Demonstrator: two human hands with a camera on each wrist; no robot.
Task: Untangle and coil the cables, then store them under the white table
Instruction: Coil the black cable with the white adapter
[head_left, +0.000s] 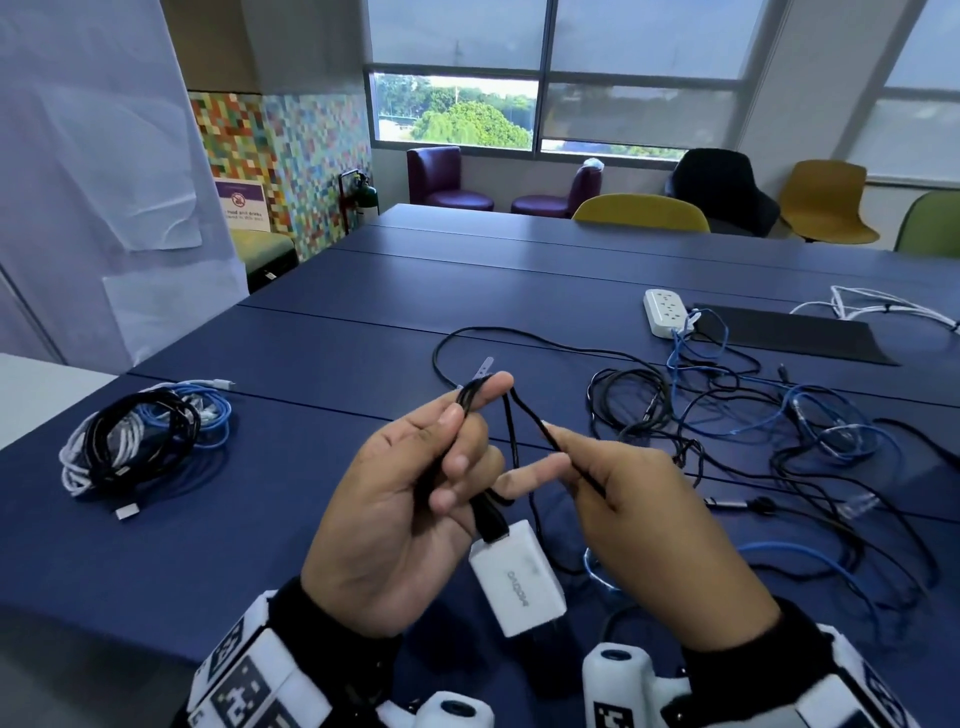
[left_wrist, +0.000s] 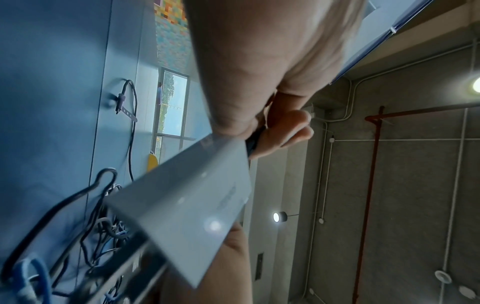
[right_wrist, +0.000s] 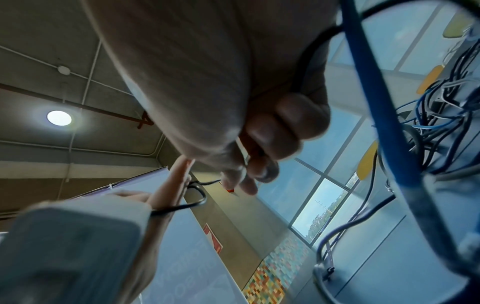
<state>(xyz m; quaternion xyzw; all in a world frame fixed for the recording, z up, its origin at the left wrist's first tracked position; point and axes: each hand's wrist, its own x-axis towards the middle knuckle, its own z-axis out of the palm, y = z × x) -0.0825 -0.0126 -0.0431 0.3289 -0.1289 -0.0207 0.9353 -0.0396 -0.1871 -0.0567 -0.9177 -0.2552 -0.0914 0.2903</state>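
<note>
Our left hand (head_left: 400, 499) clamps the black cable (head_left: 511, 431) bundle upright (white adapter (head_left: 517, 577) dangling), while our right hand (head_left: 639, 514) pinches the free run just right, toward the tangle (head_left: 779, 431).

**Both hands raised, each pinching the same thin cable**

My left hand (head_left: 400, 499) is up in front of me, palm turned toward my face, wrist low and forearm rising from the bottom edge. Its thumb presses against the index finger near the tip, pinching a folded bunch of the black cable (head_left: 511, 431), while the other fingers curl loosely inward over the strand below. My right hand (head_left: 654, 525) sits just beside it, at about the same height, back of the hand facing me. Its thumb and index finger point toward the left hand and pinch the cable; the remaining fingers are curled in. Both wrists wear black bands with camera mounts.
</note>
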